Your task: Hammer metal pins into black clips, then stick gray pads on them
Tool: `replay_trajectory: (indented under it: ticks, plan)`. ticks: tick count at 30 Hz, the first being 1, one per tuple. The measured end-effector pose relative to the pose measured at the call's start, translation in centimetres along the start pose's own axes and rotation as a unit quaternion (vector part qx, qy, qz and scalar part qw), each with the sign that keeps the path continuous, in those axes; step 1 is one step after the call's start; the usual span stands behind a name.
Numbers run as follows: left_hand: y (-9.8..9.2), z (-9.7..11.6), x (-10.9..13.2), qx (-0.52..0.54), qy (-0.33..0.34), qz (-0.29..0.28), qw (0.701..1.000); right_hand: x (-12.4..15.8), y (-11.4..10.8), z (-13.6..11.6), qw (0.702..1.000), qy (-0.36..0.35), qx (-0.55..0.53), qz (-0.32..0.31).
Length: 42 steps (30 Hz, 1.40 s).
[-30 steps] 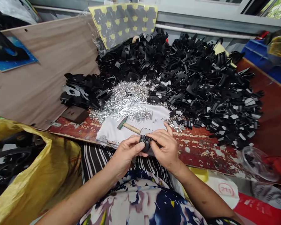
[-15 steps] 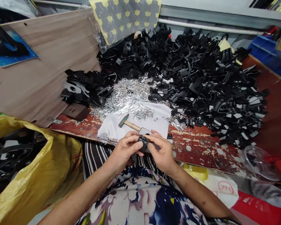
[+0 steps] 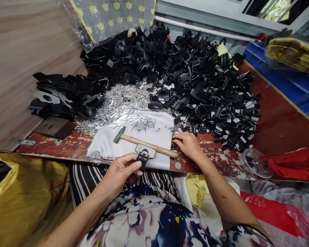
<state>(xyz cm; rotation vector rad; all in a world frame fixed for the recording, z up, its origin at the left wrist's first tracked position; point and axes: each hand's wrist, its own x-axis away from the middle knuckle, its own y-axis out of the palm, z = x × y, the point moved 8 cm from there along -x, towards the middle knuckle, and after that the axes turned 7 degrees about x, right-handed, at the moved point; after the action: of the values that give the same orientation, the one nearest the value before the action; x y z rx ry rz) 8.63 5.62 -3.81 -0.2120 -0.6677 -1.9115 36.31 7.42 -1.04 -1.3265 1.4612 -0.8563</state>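
My left hand (image 3: 121,169) is closed on a black plastic clip part (image 3: 143,155) at the near edge of the bench. My right hand (image 3: 188,144) has let go of it and rests on the red bench top by the end of the hammer handle, fingers curled and pointing left; what they touch is too small to make out. A small hammer (image 3: 144,142) with a wooden handle lies on a white cloth (image 3: 110,144). Silver metal pins (image 3: 118,108) are heaped behind the cloth.
A big heap of black plastic parts (image 3: 195,79) fills the back of the worn red bench (image 3: 273,120). A brown block (image 3: 54,127) and a wooden board (image 3: 20,51) are at the left, a yellow sack (image 3: 20,192) below, blue bins (image 3: 285,75) at the right.
My right hand has left the black part and moved right onto the bench by the hammer handle. My left hand keeps the part. The camera has swung to the right.
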Motion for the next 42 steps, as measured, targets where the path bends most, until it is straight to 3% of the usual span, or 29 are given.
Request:
replay_trajectory:
  ticks: [3,6,8,11,12,14,18,23,25,27,30,32,37,40,42]
  plan:
    - [0.3,0.0,0.2,-0.007,-0.008,-0.002,1.000,-0.3,1.0,0.1,1.000,-0.020,-0.010,-0.003]
    - [0.5,0.2,0.3,0.000,-0.015,0.002,1.000,0.2,-0.3,1.2,0.987,0.061,-0.127,0.082]
    - [1.0,0.4,0.2,0.012,-0.019,0.000,1.000,0.9,-0.7,1.3,0.942,0.113,-0.293,0.121]
    - [3.1,0.8,-0.2,0.030,-0.026,-0.040,0.998,1.5,-0.2,-1.7,0.846,0.110,-0.510,0.111]
    - [4.1,1.0,-0.4,0.036,-0.027,-0.059,0.997,1.6,-0.1,-3.2,0.826,0.093,-0.546,0.104]
    - [5.7,1.3,-0.8,0.047,-0.019,-0.085,0.995,1.9,0.1,-6.1,0.815,0.058,-0.568,0.097]
    - [6.0,1.3,-1.3,0.036,0.017,-0.051,0.998,2.9,0.3,-9.8,0.851,0.019,-0.513,0.113]
    - [3.5,0.3,-1.1,-0.037,0.028,-0.004,0.999,4.9,-0.6,-10.1,0.896,-0.022,-0.416,0.156]
    - [2.4,0.6,-1.0,-0.072,0.046,0.011,0.996,5.5,-1.4,-7.3,0.916,0.005,-0.363,0.173]
    - [1.6,1.1,-0.8,-0.101,0.066,0.021,0.992,6.0,-2.7,-2.7,0.944,0.064,-0.261,0.193]
    - [0.9,1.4,-0.7,-0.116,0.071,0.021,0.990,5.8,-4.2,3.0,0.984,0.076,0.063,0.151]
    - [0.7,1.6,-0.6,-0.119,0.073,0.013,0.990,5.4,-3.6,5.1,0.977,0.030,0.198,0.079]
    - [0.8,2.7,-0.3,-0.136,0.086,-0.004,0.987,4.9,-2.2,5.0,0.965,-0.050,0.259,0.003]
    - [0.6,3.1,-0.1,-0.133,0.081,0.001,0.988,4.7,-2.1,4.2,0.949,-0.078,0.305,0.000]
    - [0.2,3.0,0.0,-0.114,0.072,0.003,0.991,4.5,-2.6,4.4,0.955,-0.064,0.287,0.028]
